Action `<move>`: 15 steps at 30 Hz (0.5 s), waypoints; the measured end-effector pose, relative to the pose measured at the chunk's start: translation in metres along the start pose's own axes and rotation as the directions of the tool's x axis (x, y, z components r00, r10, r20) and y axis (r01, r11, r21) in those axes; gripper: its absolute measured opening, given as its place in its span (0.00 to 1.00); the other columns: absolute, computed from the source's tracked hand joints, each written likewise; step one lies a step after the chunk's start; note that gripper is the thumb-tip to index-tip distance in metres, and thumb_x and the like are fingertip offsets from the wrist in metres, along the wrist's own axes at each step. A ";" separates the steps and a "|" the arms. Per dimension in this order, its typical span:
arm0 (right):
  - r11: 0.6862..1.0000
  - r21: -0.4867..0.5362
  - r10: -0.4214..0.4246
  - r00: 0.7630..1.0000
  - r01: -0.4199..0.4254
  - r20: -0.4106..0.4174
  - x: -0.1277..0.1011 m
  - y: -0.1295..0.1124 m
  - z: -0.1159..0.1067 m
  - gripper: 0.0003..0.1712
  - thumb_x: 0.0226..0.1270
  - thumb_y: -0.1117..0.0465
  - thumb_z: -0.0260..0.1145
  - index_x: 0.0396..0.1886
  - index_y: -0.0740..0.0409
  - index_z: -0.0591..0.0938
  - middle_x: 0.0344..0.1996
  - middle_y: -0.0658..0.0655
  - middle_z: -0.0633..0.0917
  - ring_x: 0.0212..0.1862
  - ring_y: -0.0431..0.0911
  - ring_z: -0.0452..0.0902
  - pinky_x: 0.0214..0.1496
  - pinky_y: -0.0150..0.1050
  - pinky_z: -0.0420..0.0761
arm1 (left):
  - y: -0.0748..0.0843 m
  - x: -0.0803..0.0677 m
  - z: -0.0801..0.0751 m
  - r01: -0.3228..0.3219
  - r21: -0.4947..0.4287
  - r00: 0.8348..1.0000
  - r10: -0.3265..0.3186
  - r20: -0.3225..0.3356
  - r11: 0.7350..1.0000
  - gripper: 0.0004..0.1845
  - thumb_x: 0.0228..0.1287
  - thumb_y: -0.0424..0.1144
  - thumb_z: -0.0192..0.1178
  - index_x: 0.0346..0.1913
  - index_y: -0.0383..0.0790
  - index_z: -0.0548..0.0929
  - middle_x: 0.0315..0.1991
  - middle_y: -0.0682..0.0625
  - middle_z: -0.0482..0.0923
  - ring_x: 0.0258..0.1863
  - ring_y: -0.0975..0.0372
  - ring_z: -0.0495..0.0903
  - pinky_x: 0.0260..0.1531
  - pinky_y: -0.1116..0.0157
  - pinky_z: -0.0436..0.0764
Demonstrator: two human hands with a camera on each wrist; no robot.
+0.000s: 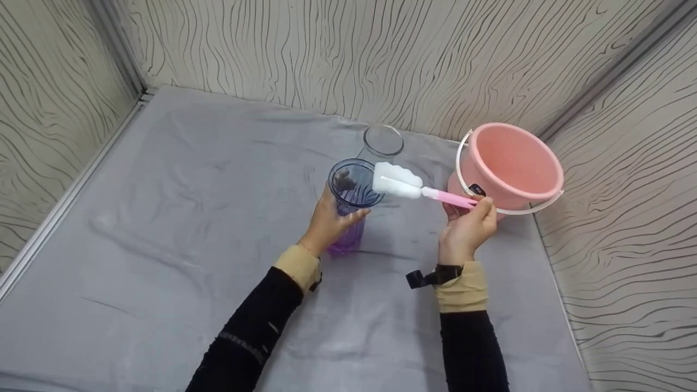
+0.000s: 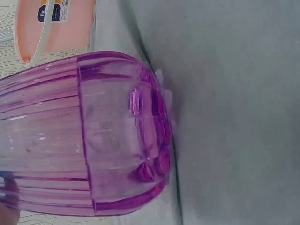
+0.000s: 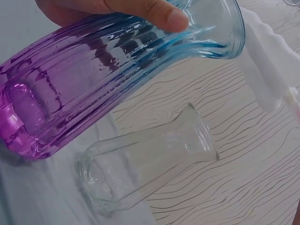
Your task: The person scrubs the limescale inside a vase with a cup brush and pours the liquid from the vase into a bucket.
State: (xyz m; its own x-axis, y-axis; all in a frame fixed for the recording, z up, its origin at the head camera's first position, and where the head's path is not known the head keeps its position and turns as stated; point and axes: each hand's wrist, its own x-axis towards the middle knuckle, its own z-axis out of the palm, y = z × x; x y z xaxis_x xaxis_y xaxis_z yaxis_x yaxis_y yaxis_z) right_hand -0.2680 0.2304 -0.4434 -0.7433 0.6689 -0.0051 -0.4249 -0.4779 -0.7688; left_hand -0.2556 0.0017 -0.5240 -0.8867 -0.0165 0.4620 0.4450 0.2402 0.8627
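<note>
L hand (image 1: 326, 223) grasps the purple cup (image 1: 350, 207), R hand (image 1: 467, 226) pinches the sponge brush (image 1: 414, 189) w/ foam at cup's 1 o'clock.

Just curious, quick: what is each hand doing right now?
Left hand: grips the purple-blue glass.
Right hand: holds the sponge brush by its pink handle.

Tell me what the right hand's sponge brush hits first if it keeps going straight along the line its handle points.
Most likely the rim of the purple-to-blue ribbed glass that the left hand grips: the white sponge brush in the right hand already overlaps its mouth, though depth is unclear.
</note>
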 end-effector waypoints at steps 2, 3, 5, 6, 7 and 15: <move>1.000 0.008 0.010 1.000 -0.010 -0.010 0.002 0.000 -0.004 0.18 0.83 0.61 0.48 0.31 0.66 0.73 0.25 0.59 0.79 0.20 0.45 0.80 0.23 0.38 0.85 | 0.000 0.000 0.000 -0.007 0.005 1.000 0.007 -0.004 1.000 0.47 0.56 0.39 0.77 0.73 0.32 0.60 0.64 0.35 0.74 0.64 0.44 0.75 0.66 0.49 0.72; 1.000 0.011 0.017 1.000 -0.017 -0.015 0.003 0.000 -0.005 0.18 0.83 0.61 0.48 0.31 0.65 0.73 0.26 0.59 0.79 0.21 0.45 0.80 0.23 0.38 0.85 | 0.000 0.000 0.000 -0.008 0.009 1.000 0.008 -0.007 1.000 0.47 0.56 0.39 0.77 0.73 0.32 0.60 0.64 0.35 0.73 0.64 0.44 0.75 0.67 0.49 0.71; 0.999 0.015 0.036 0.999 -0.035 -0.031 0.006 0.001 -0.008 0.17 0.83 0.62 0.48 0.32 0.66 0.73 0.27 0.59 0.78 0.21 0.44 0.80 0.24 0.38 0.86 | 0.001 0.000 0.000 -0.012 0.015 1.000 0.012 -0.011 1.000 0.47 0.56 0.39 0.77 0.73 0.32 0.60 0.64 0.34 0.73 0.64 0.44 0.74 0.67 0.48 0.71; 0.999 0.009 0.043 0.998 -0.043 -0.037 0.006 0.002 -0.010 0.16 0.83 0.62 0.49 0.32 0.66 0.73 0.28 0.59 0.77 0.21 0.44 0.80 0.24 0.37 0.86 | 0.001 0.000 0.000 -0.012 0.016 1.000 0.013 -0.012 1.000 0.47 0.56 0.39 0.77 0.73 0.32 0.60 0.64 0.34 0.73 0.64 0.43 0.74 0.67 0.48 0.71; 0.999 0.009 0.054 0.997 -0.054 -0.046 0.007 0.002 -0.012 0.16 0.83 0.62 0.48 0.33 0.67 0.72 0.28 0.58 0.77 0.21 0.44 0.80 0.24 0.36 0.85 | 0.001 0.000 0.000 -0.009 0.017 1.000 0.009 -0.011 1.000 0.47 0.56 0.39 0.77 0.73 0.32 0.60 0.65 0.34 0.73 0.65 0.43 0.74 0.67 0.48 0.70; 0.997 -0.006 0.080 0.992 -0.080 -0.096 0.011 0.007 -0.024 0.17 0.82 0.62 0.49 0.33 0.68 0.73 0.27 0.58 0.77 0.21 0.43 0.78 0.22 0.35 0.84 | 0.002 -0.001 0.000 0.012 0.007 1.000 -0.012 -0.003 1.000 0.47 0.56 0.40 0.77 0.73 0.33 0.60 0.65 0.35 0.72 0.65 0.43 0.74 0.68 0.48 0.70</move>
State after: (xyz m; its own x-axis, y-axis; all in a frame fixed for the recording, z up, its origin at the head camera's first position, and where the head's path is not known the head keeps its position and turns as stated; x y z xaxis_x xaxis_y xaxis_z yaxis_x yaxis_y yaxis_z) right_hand -0.2671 0.2484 -0.4636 -0.7220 0.6801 -0.1272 -0.3605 -0.5268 -0.7698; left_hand -0.2543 0.0018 -0.5229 -0.8917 -0.0219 0.4521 0.4333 0.2472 0.8667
